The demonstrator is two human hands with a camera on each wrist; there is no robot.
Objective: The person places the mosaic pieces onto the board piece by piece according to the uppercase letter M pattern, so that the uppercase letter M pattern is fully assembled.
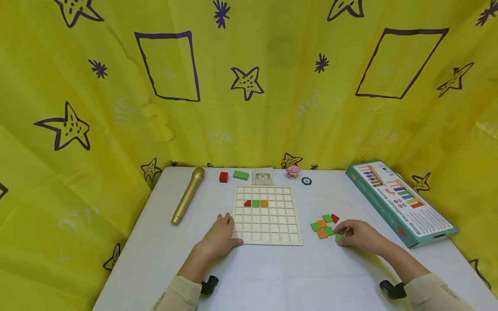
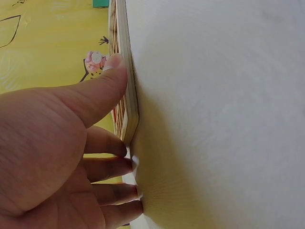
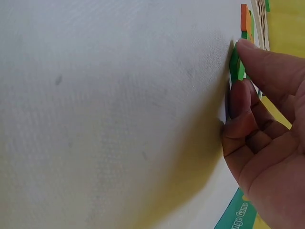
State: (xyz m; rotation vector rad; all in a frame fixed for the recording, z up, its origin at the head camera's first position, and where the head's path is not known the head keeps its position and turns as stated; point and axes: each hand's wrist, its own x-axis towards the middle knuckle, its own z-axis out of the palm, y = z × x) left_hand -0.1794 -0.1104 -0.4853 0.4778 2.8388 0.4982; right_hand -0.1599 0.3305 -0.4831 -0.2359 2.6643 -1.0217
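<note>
A pale wooden grid board (image 1: 277,224) lies on the table. In one row sit a red piece with a curved edge (image 1: 247,203), a green square tile (image 1: 256,203) and an orange square tile (image 1: 264,203). My left hand (image 1: 219,235) rests beside the board's near left corner, thumb (image 2: 114,69) touching its edge and the other fingertips on the cloth. To the right, several loose green and orange tiles (image 1: 321,223) and a red piece (image 1: 335,218) lie together. At their near right side my right hand (image 1: 362,236) pinches a green tile (image 3: 234,62) between thumb and index finger.
Behind the board lie a printed pattern card (image 1: 263,171), a green block (image 1: 241,175), a red block (image 1: 223,177), a pink figurine (image 1: 293,171) and a dark round disc (image 1: 306,181). A gold microphone (image 1: 188,196) lies left; a game box (image 1: 400,201) lies right.
</note>
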